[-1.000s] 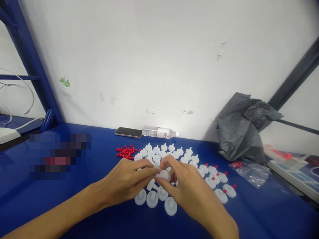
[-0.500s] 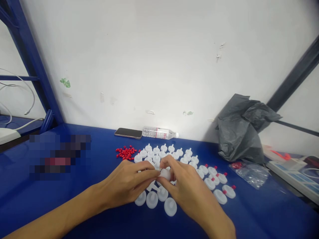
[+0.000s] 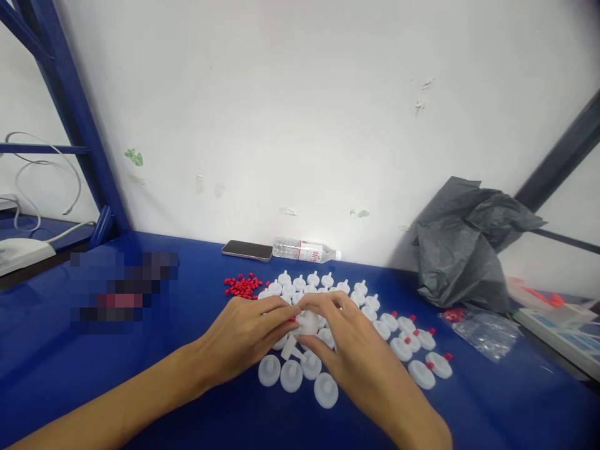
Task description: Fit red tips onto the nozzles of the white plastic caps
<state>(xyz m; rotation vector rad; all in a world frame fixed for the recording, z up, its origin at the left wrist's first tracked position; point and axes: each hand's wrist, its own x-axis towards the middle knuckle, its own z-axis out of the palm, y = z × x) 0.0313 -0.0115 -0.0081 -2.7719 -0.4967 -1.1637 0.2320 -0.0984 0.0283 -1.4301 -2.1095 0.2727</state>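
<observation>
On the big blue counter (image 3: 187,406), a gray bag (image 3: 462,240) sits to the right of lots of white round pieces (image 3: 291,376). The right fingers (image 3: 304,320) curl around one white piece (image 3: 308,324) above them, and the left fingers (image 3: 294,315), almost closed, pinch a tiny red cap (image 3: 293,319) against it.

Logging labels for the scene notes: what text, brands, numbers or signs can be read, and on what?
None can be read.
Bottle: red marks on its label, too small and blurred.
Blue-and-white item, far right: too blurred to tell.
White discs, red caps: no text visible.
</observation>
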